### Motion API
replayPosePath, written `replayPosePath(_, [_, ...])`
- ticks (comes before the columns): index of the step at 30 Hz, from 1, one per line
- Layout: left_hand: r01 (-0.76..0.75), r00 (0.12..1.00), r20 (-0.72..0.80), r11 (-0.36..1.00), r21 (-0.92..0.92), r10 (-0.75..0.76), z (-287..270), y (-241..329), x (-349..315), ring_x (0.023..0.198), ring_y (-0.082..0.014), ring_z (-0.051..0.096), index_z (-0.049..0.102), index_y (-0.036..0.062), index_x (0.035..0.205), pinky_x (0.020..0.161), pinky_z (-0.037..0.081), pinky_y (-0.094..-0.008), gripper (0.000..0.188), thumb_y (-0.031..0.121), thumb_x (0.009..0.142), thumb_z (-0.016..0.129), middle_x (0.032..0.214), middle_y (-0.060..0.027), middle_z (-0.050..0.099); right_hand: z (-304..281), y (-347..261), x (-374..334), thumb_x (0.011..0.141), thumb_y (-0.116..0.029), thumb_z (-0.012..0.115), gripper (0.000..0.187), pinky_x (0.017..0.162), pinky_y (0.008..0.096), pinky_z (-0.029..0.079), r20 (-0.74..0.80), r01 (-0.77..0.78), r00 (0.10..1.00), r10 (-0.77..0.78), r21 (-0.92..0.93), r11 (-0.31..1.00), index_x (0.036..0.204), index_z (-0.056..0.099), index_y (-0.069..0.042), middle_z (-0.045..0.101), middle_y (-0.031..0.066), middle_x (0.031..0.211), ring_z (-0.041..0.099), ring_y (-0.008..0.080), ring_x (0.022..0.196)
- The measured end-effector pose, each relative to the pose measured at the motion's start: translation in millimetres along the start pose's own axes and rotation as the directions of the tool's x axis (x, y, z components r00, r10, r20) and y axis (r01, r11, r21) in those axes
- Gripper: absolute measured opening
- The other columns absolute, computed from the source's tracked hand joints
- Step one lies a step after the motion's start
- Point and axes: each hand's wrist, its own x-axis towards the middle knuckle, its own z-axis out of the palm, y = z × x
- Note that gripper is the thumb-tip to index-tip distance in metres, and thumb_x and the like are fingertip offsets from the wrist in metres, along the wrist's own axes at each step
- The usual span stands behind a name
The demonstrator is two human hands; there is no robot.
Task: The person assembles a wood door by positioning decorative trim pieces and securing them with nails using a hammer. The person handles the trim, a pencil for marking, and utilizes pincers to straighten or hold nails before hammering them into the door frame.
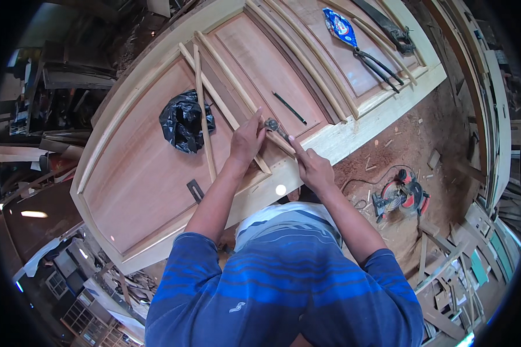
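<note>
A hammer point(279, 129) is gripped by its handle in my right hand point(316, 169), its head close to my left fingertips. My left hand point(247, 139) rests on a thin wooden moulding strip point(228, 78) along a panel edge. Its fingers are pinched together, and whatever sits between them is too small to make out. Both hands are over a large wooden door point(347, 141) with reddish inset panels. A dark pencil point(289, 107) lies on the middle panel, just beyond the hammer. Left of my hands, a loose strip point(204, 124) crosses a crumpled black plastic bag point(179, 122).
Pincers with dark handles point(379, 69), a blue packet point(340, 28) and a handsaw point(388, 26) lie at the door's far right. A slotted dark metal piece point(195, 191) lies near my left forearm. On the floor at right stands a red circular-blade power saw point(400, 196) with a cord.
</note>
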Motion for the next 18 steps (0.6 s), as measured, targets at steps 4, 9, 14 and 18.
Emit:
replayPosePath(4, [0.038, 0.999, 0.023, 0.998, -0.054, -0.036, -1.0, 4.8, 1.6, 0.092, -0.0363, 0.076, 0.056, 0.0103, 0.157, 0.083, 0.062, -0.0448, 0.069, 0.01, 0.093, 0.082, 0.102, -0.0156, 0.076, -0.8, 0.7, -3.8, 0.103, -0.018, 0.068, 0.078, 0.055, 0.0521, 0.057, -0.095, 0.018, 0.995, -0.008, 0.101, 0.995, 0.171, 0.038, -0.042, 0.062, 0.0115, 0.081, 0.068, 0.0364, 0.063])
replayPosePath(9, [0.114, 0.99, 0.095, 0.988, -0.107, -0.104, -0.6, -7.1, 1.1, 0.106, -0.0377, 0.075, 0.058, 0.0089, 0.156, 0.093, 0.06, -0.0476, 0.07, 0.016, 0.092, 0.084, 0.113, -0.0183, 0.076, 4.0, -0.3, 2.2, 0.104, -0.019, 0.068, 0.076, 0.057, 0.0542, 0.056, 0.007, -0.048, 0.999, 0.047, 0.062, 0.997, 0.17, 0.04, -0.041, 0.064, 0.0127, 0.084, 0.07, 0.0378, 0.066])
replayPosePath(14, [-0.401, 0.88, 0.34, 0.902, 0.161, 0.331, -51.1, -15.7, 33.3, 0.145, -0.0363, 0.055, 0.054, 0.005, 0.157, 0.128, 0.037, -0.0504, 0.094, 0.05, 0.082, 0.087, 0.148, -0.0201, 0.062, 3.1, -9.2, -4.8, 0.11, -0.017, 0.062, 0.068, 0.063, 0.0423, 0.056, -0.181, -0.072, 0.97, 0.165, 0.433, 0.898, 0.173, 0.039, -0.032, 0.067, 0.0128, 0.086, 0.07, 0.0311, 0.07])
replayPosePath(18, [-0.632, 0.63, 0.639, 0.77, 0.093, 0.44, -60.4, -30.8, 71.5, 0.161, -0.0389, 0.036, 0.043, -0.0012, 0.162, 0.141, 0.012, -0.0521, 0.14, 0.082, 0.058, 0.086, 0.167, -0.0206, 0.046, -3.0, -4.2, -3.0, 0.114, -0.018, 0.06, 0.066, 0.064, 0.029, 0.05, 0.286, -0.436, 0.881, 0.376, 0.799, 0.414, 0.175, 0.037, -0.026, 0.06, 0.0011, 0.084, 0.057, 0.0121, 0.068])
